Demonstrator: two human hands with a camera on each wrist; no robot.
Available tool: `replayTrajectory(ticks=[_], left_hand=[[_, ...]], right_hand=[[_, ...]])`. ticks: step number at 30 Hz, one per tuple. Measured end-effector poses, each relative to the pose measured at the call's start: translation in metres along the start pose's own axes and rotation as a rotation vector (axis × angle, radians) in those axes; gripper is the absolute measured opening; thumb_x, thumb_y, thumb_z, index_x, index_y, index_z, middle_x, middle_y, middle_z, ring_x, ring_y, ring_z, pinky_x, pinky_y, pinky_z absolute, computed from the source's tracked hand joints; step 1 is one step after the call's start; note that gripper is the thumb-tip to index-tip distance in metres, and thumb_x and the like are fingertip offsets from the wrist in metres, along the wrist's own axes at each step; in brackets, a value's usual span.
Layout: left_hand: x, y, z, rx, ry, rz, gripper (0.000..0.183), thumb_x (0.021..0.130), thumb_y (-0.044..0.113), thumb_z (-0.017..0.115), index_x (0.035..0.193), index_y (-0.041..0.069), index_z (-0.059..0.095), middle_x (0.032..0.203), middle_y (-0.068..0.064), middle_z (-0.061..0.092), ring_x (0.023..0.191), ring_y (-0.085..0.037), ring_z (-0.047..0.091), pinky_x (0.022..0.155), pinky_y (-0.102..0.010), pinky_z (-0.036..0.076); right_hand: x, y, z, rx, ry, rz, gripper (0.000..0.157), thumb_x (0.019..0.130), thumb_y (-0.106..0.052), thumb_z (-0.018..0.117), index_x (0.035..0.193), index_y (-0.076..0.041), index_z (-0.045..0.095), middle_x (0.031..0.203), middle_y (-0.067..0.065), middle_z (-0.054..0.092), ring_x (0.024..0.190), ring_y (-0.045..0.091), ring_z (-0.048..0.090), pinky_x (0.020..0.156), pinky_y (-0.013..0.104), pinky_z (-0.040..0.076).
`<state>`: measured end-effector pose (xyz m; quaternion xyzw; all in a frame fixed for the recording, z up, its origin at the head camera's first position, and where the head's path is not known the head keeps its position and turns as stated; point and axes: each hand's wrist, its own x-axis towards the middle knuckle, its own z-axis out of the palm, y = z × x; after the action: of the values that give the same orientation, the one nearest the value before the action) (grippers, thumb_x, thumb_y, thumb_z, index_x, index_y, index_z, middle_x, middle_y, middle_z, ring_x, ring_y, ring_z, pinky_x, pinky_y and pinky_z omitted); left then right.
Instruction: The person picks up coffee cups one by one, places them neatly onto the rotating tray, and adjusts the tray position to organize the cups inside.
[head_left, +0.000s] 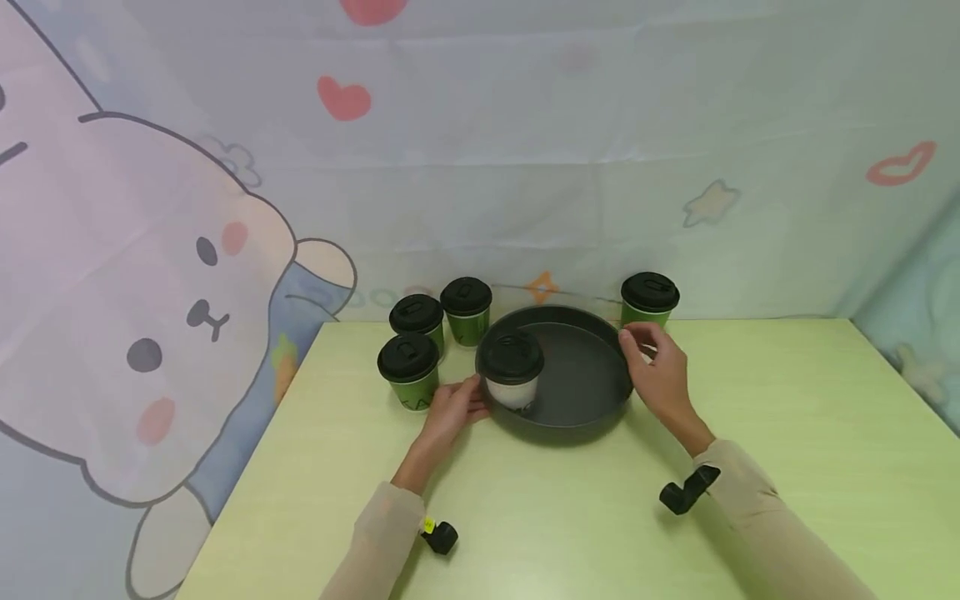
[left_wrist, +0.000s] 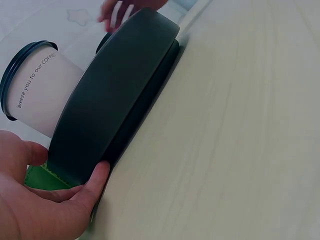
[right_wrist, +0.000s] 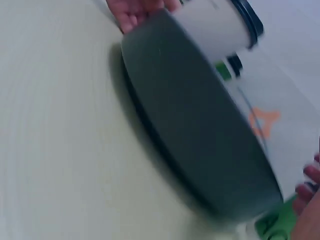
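Note:
A round dark grey pan (head_left: 581, 371) with a low wall stands on the table. In its left part is a white paper coffee cup (head_left: 513, 393) with a black lid, printed with small lettering in the left wrist view. My left hand (head_left: 450, 410) grips the pan's left side, thumb near the rim and fingers low against the wall (left_wrist: 112, 100). At the pan's right rim is my right hand (head_left: 662, 371), its fingers loosely bent. The right wrist view shows those fingertips (right_wrist: 311, 175) apart from the wall, holding nothing.
Left of the pan stand green lidded cups: a front one (head_left: 414, 392), a middle one (head_left: 433, 335) and a back one (head_left: 468, 327). Another green cup (head_left: 647, 317) is behind my right hand. A printed cloth (head_left: 487, 200) hangs behind the table (head_left: 540, 517).

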<state>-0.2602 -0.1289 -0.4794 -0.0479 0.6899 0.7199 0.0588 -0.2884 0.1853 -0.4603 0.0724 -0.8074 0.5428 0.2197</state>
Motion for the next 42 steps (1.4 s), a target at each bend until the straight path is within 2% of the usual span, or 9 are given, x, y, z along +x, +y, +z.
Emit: replayTrajectory(ticks=[1, 3, 7, 10, 15, 20, 24, 32, 42], left_hand=[[0.000, 0.000, -0.001, 0.002, -0.001, 0.002, 0.050, 0.111, 0.023, 0.049, 0.133, -0.022, 0.051, 0.118, -0.027, 0.061, 0.095, -0.024, 0.066, 0.092, -0.037, 0.059], [-0.001, 0.001, -0.002, 0.006, -0.006, 0.009, 0.050, 0.111, 0.023, 0.049, 0.133, -0.022, 0.051, 0.119, -0.029, 0.061, 0.098, -0.026, 0.067, 0.093, -0.038, 0.059], [-0.003, 0.003, -0.006, 0.013, -0.021, 0.017, 0.052, 0.111, 0.024, 0.049, 0.136, -0.022, 0.049, 0.123, -0.032, 0.060, 0.104, -0.030, 0.067, 0.096, -0.041, 0.058], [-0.002, 0.002, -0.009, 0.015, -0.025, 0.013, 0.052, 0.111, 0.024, 0.048, 0.137, -0.021, 0.048, 0.123, -0.031, 0.059, 0.106, -0.032, 0.066, 0.097, -0.041, 0.057], [-0.002, 0.002, -0.010, 0.009, -0.018, 0.000, 0.053, 0.111, 0.025, 0.047, 0.137, -0.022, 0.048, 0.122, -0.029, 0.059, 0.107, -0.035, 0.065, 0.098, -0.042, 0.057], [-0.004, 0.004, -0.008, -0.007, -0.019, -0.007, 0.051, 0.111, 0.024, 0.046, 0.134, -0.021, 0.050, 0.114, -0.022, 0.059, 0.097, -0.025, 0.066, 0.097, -0.043, 0.057], [-0.004, 0.005, -0.008, -0.010, -0.024, -0.003, 0.050, 0.112, 0.024, 0.046, 0.132, -0.021, 0.051, 0.112, -0.021, 0.061, 0.092, -0.020, 0.066, 0.096, -0.043, 0.058], [-0.003, 0.004, -0.008, -0.015, -0.008, -0.015, 0.049, 0.111, 0.024, 0.047, 0.132, -0.020, 0.052, 0.112, -0.021, 0.061, 0.091, -0.020, 0.066, 0.094, -0.040, 0.059], [0.000, 0.002, -0.007, -0.014, -0.008, -0.021, 0.048, 0.111, 0.024, 0.046, 0.130, -0.020, 0.052, 0.109, -0.019, 0.060, 0.090, -0.021, 0.065, 0.093, -0.038, 0.059]], right_hand=[[-0.001, 0.004, -0.004, -0.028, 0.010, 0.070, 0.038, 0.108, -0.033, 0.058, 0.128, -0.001, 0.065, 0.118, 0.014, 0.067, 0.104, 0.015, 0.064, 0.095, 0.030, 0.054], [-0.003, 0.011, -0.012, 0.005, -0.059, 0.216, 0.049, 0.109, -0.039, 0.052, 0.134, 0.002, 0.061, 0.121, 0.017, 0.065, 0.101, 0.013, 0.064, 0.089, 0.027, 0.054], [-0.003, 0.023, -0.019, 0.240, -0.307, 0.447, 0.065, 0.112, -0.042, 0.045, 0.146, 0.013, 0.045, 0.113, 0.015, 0.067, 0.092, 0.009, 0.067, 0.081, 0.023, 0.058], [-0.002, 0.028, -0.020, 0.390, -0.401, 0.526, 0.067, 0.112, -0.038, 0.045, 0.145, 0.019, 0.039, 0.101, 0.008, 0.068, 0.088, 0.007, 0.067, 0.080, 0.023, 0.059], [-0.003, 0.027, -0.027, 0.452, -0.469, 0.560, 0.062, 0.111, -0.034, 0.051, 0.136, 0.022, 0.044, 0.094, 0.005, 0.067, 0.084, 0.010, 0.068, 0.083, 0.027, 0.060], [-0.007, 0.025, -0.038, 0.507, -0.558, 0.590, 0.056, 0.110, -0.028, 0.055, 0.133, 0.023, 0.046, 0.098, 0.010, 0.070, 0.091, 0.016, 0.071, 0.092, 0.035, 0.060], [-0.008, 0.025, -0.044, 0.489, -0.633, 0.591, 0.058, 0.110, -0.028, 0.054, 0.135, 0.023, 0.044, 0.102, 0.013, 0.070, 0.095, 0.019, 0.072, 0.094, 0.036, 0.059], [0.002, 0.024, -0.036, 0.444, -0.575, 0.567, 0.066, 0.112, -0.036, 0.049, 0.140, 0.022, 0.040, 0.100, 0.010, 0.068, 0.088, 0.014, 0.071, 0.091, 0.034, 0.060], [-0.008, 0.024, -0.042, 0.485, -0.625, 0.610, 0.059, 0.111, -0.031, 0.052, 0.135, 0.023, 0.044, 0.101, 0.014, 0.068, 0.093, 0.019, 0.072, 0.094, 0.035, 0.059]])
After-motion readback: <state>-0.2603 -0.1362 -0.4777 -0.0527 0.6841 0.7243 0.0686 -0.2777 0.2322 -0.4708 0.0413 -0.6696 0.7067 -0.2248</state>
